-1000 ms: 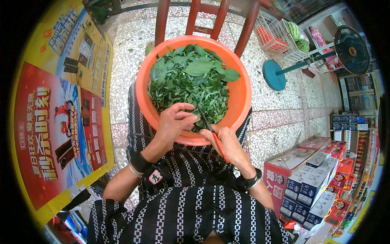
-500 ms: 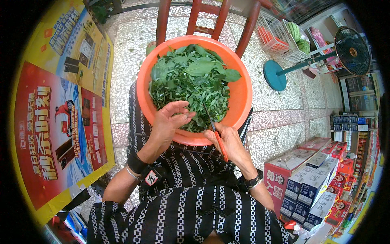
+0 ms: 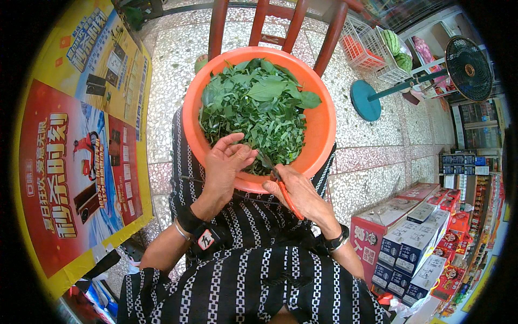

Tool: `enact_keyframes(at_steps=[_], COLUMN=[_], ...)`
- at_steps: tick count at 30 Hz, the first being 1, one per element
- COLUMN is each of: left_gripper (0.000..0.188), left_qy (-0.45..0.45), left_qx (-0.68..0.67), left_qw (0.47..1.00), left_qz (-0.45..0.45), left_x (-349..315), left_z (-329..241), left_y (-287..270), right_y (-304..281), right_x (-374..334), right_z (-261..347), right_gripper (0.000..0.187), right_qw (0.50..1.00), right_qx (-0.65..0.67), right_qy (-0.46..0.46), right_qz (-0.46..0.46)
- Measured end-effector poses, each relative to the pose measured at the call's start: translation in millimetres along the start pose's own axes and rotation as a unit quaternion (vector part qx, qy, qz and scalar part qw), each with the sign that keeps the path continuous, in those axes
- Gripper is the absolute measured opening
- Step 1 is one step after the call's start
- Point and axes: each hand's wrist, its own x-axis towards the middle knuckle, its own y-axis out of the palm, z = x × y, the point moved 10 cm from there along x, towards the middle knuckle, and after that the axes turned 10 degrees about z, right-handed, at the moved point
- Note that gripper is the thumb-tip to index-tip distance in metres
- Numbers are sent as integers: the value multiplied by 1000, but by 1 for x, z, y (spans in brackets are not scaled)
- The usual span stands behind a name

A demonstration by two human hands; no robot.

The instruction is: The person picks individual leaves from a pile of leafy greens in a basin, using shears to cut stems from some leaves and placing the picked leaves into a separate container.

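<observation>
Got an orange tub (image 3: 319, 129) of cut greens (image 3: 264, 110) upper middle, gripping scissors (image 3: 290, 202) in closed right hand (image 3: 303, 191), can't tell if holding anything in half-curled left hand (image 3: 224, 164).

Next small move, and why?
Probably ease the left hand back slightly before any snip: the scissors in the right hand have their blades close to the left fingertips, above the leaves in the basin.

one left hand (image 3: 221, 168), one right hand (image 3: 298, 189), one pair of scissors (image 3: 290, 200), one basin (image 3: 191, 119), one fan (image 3: 467, 67), two watermelons (image 3: 403, 61)
</observation>
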Motion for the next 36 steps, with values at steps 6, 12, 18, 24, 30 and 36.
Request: enact_keyframes(at_steps=[6,12,18,24,30,36], left_gripper=[33,32,33,33,33,28], left_qy=[-21,2,21,33,12,12], left_qx=[-14,24,10,37,85,64], left_qw=[999,1000,1000,999,994,996], left_qz=[21,19,-9,8,62,63], left_x=[-1,-3,1,2,1,2], left_z=[12,9,6,2,10,13], left_y=[6,8,0,5,18,18], right_y=[-1,0,-2,0,2,9], right_x=[-1,0,-3,-2,-1,2], right_z=[6,9,4,6,2,-12], right_gripper=[53,49,47,47,46,47], right_qw=[1000,998,996,996,994,982], right_qx=[26,53,84,81,101,185], right_qy=[-15,-39,-21,-34,-40,0], right_qz=[-4,-6,-7,2,4,26])
